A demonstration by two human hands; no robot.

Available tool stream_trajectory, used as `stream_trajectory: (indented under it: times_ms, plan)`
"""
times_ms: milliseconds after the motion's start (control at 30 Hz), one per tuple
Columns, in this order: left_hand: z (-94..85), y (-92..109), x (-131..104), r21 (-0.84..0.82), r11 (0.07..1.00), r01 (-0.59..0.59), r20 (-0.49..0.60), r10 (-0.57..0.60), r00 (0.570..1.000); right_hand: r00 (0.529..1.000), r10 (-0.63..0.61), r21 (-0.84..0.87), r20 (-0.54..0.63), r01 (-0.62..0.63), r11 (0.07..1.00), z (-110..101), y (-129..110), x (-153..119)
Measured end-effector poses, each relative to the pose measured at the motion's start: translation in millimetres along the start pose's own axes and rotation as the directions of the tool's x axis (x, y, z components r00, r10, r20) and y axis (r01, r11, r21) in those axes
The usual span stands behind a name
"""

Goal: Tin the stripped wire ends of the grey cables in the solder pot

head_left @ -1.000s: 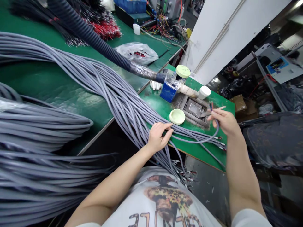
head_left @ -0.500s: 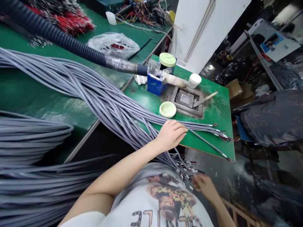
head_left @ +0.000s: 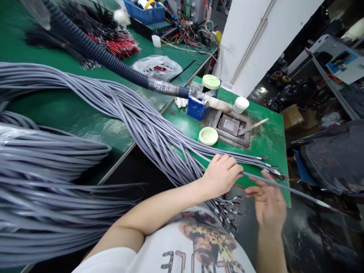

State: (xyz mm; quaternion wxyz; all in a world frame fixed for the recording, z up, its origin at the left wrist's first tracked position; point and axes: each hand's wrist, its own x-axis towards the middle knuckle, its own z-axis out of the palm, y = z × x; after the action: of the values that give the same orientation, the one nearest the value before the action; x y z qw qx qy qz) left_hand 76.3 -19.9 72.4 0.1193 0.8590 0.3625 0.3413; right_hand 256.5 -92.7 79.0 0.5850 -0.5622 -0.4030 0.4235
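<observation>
Green tabletop point(head_left: 270, 142), left hand point(head_left: 223, 175) now holding one cable point(head_left: 292, 190), right hand point(head_left: 269, 204) higher

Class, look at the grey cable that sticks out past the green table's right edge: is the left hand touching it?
Touching. The head view shows the left hand closed over the grey cable, which comes out beside its curled fingers.

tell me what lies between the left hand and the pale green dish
In the head view, a bunch of grey cables runs between the left hand and the pale green dish, across the green board.
</observation>
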Motion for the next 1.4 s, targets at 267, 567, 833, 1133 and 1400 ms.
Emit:
stream_trajectory:
  times_ms: [267, 567, 833, 1133, 1400]
  plan:
    - [-17.3, -7.9, -60.1, -0.564, 0.791, 0.236, 0.172, -0.167, 0.971, 0.913, -0.1, -0.537, 0.396, 0.319, 0.781, 47.9, -34.9, 9.5]
    - [-25.2, -23.1, -67.8, -0.953, 0.013, 0.304, 0.223, -0.647, 0.729, 0.692, 0.14, -0.587, 0.709, 0.468, 0.661, 77.1, -8.2, 0.4]
    - [-17.2, -18.1, -61.3, -0.939, -0.087, 0.332, 0.301, -0.67, 0.678, 0.699, 0.145, -0.547, 0.7, 0.395, 0.738, 75.9, -2.4, 3.0]
    - [-25.2, -19.8, -55.5, -0.935, 0.233, 0.267, -0.042, -0.821, 0.569, 0.758, 0.097, -0.541, 0.645, 0.364, 0.759, 77.9, 8.6, 4.9]
    - [-32.3, -24.7, -52.9, -0.943, 0.181, 0.279, 0.0, -0.839, 0.544, 0.718, 0.058, -0.51, 0.694, 0.433, 0.743, 85.7, 6.6, 3.9]
